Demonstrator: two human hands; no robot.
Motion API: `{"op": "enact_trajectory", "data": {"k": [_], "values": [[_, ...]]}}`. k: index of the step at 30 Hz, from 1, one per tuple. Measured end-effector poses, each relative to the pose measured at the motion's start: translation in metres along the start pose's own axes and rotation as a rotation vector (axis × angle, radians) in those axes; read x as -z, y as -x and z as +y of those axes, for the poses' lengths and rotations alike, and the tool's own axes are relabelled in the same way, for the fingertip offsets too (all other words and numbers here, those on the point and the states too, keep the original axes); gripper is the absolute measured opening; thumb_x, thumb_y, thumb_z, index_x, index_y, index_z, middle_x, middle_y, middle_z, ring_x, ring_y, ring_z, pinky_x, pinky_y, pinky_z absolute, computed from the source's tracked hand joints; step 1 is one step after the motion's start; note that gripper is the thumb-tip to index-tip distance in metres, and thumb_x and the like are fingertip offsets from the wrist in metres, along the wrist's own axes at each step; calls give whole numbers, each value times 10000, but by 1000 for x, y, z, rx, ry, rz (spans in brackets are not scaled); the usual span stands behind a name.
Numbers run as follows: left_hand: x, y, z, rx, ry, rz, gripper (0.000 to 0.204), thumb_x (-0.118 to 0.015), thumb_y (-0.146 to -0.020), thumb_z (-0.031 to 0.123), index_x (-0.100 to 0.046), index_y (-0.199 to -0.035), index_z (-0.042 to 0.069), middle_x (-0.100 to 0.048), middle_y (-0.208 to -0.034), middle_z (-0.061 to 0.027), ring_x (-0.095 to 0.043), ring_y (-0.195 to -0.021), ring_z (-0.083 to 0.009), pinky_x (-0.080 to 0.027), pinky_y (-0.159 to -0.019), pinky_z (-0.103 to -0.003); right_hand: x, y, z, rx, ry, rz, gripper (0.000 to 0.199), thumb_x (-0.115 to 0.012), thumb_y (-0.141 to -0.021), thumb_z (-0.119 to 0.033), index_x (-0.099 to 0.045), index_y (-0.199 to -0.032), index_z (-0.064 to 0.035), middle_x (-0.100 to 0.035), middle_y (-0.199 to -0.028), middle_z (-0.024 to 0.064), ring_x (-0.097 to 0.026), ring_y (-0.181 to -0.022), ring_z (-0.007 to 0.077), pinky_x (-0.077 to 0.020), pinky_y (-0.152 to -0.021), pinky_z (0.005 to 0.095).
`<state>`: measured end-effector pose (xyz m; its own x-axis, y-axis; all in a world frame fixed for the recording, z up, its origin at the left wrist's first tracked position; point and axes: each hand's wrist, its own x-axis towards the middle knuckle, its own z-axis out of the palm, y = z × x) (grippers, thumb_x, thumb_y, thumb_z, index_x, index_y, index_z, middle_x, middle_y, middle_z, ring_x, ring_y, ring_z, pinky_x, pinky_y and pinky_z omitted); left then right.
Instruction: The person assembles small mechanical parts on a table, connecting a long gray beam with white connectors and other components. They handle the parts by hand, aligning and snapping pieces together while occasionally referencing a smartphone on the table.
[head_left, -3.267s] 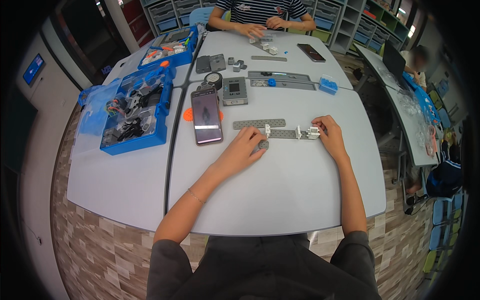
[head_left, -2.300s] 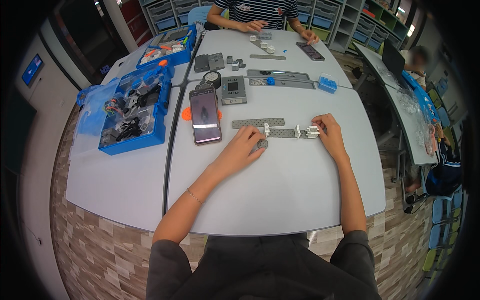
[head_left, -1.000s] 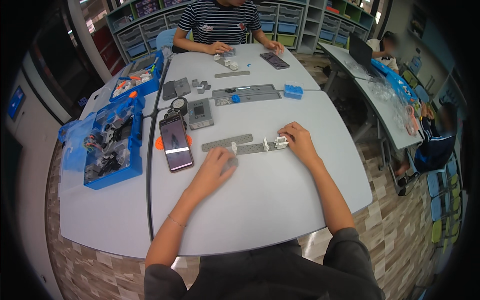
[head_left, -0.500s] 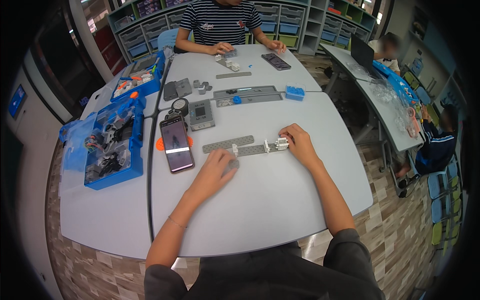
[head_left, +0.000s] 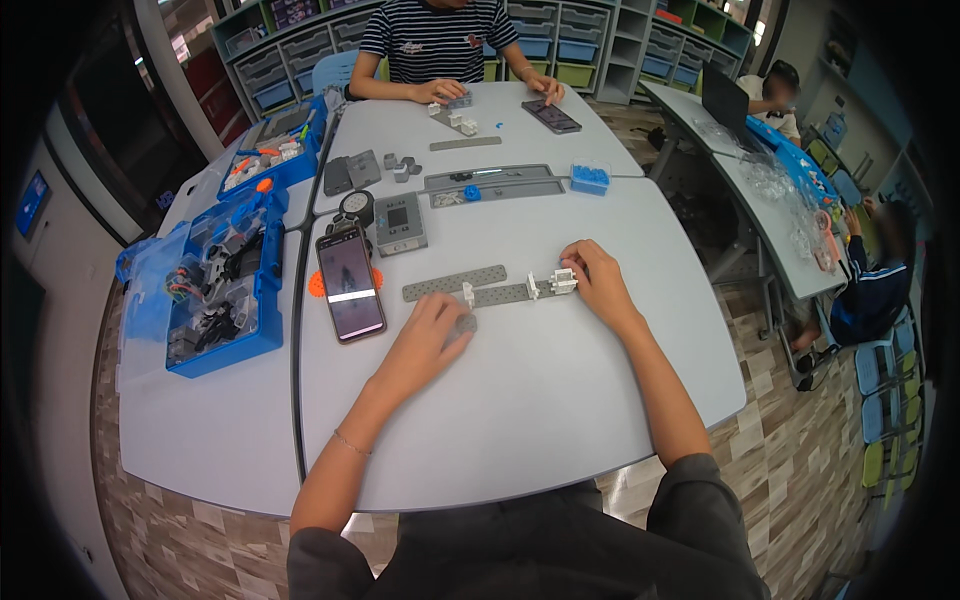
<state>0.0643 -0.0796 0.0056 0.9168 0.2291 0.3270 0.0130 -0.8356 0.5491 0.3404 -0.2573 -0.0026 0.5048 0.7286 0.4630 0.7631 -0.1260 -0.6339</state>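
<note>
A grey perforated plate (head_left: 503, 295) lies crosswise before me, with upright white brackets (head_left: 532, 287) and a white connector block (head_left: 563, 281) on it. My left hand (head_left: 428, 335) rests at its left end, fingers curled beside another white bracket (head_left: 468, 294). A small rounded grey part (head_left: 466, 324) shows between that hand's thumb and fingers. At the right end, my right hand (head_left: 600, 285) has its fingers closed about the edge of the connector block; the fingertips are partly hidden. Behind lies a second grey perforated strip (head_left: 455, 282), slightly tilted.
Left of my hands are a phone (head_left: 351, 285), a grey controller box (head_left: 400, 222) and a wheel (head_left: 357, 207). Blue parts cases (head_left: 228, 347) line the left. A tub of blue pegs (head_left: 590, 178) and grey trays (head_left: 495, 178) stand farther back. Across sits a person (head_left: 440, 45) with parts and a phone.
My hands and the plate hold nearly the same places; the view has shifted slightly. The person opposite has moved a hand leftward onto their phone.
</note>
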Motion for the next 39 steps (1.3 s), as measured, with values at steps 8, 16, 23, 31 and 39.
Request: {"op": "enact_trajectory", "data": {"k": [8,16,23,31,39], "values": [[-1,0,-1,-7,-10,15,294,-717,-949,128,-627,-1209,23,-561,-1203,-111,-536,-1161,-302,-467,-1031,-404,0,-2,0,-47,-20,2,57,-676,-970,-29,-646,-1010,-1,-670,-909,131,-667,-784,243,-544,-740,357],[0,1,-1,-26,-11,27,287,-715,-946,116,-629,-1202,20,-563,-1201,-114,-540,-1156,-307,-467,-1026,-407,1,-3,1,-17,0,-13,66,-706,-943,-19,-682,-1004,-14,-669,-911,111,-655,-778,220,-532,-730,337],[1,2,-3,-35,32,35,299,-709,-949,151,-617,-1200,18,-553,-1186,-127,-538,-1182,-326,-471,-1034,-419,1,-1,0,-45,4,-15,82,-705,-931,-5,-712,-1013,-12,-675,-935,108,-650,-786,214,-527,-735,333],[0,2,-14,36,164,-4,302,-710,-960,175,-624,-1215,38,-538,-1210,-106,-533,-1200,-297,-470,-1035,-392,0,-2,0,-42,13,-24,62,-712,-948,-30,-721,-1006,-9,-678,-938,77,-613,-773,176,-499,-711,317],[-1,3,-15,-13,106,26,301,-705,-964,172,-618,-1216,31,-529,-1210,-108,-533,-1197,-294,-473,-1024,-395,1,-1,1,-34,11,-37,106,-703,-976,-70,-758,-1047,-14,-686,-962,58,-595,-773,153,-488,-708,302]]}}
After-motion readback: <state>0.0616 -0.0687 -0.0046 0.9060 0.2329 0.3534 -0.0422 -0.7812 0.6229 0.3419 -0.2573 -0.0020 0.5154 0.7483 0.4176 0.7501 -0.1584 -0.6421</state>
